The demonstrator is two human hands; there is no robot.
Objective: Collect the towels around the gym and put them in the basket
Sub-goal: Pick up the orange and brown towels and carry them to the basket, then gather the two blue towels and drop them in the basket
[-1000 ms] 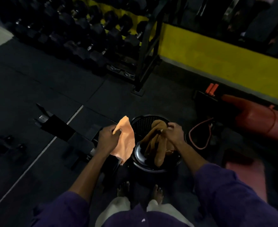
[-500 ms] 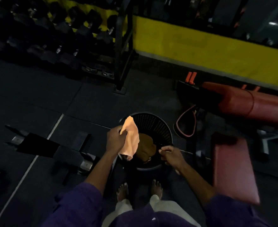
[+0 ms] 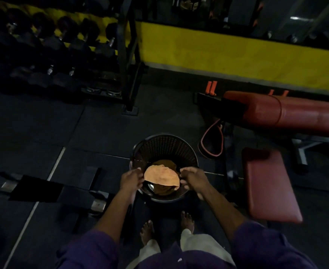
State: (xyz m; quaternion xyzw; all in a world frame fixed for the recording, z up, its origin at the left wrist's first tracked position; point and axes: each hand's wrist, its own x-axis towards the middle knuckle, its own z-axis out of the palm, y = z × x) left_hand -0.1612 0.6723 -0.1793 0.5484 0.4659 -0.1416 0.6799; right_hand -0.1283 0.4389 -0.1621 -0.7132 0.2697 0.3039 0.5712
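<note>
The orange towel [image 3: 160,176] was spread over the mouth of the black basket [image 3: 165,145], above a brown towel [image 3: 163,163] lying inside. The left hand [image 3: 131,179] pinched its left edge and the right hand [image 3: 193,180] its right edge, the two hands held apart. A red bench [image 3: 266,183] stood just beside the basket.

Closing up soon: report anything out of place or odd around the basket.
Nothing spilled or damaged. A red elastic band loop lies loose just right of the black mesh basket; the light orange towel is held over the basket.
</note>
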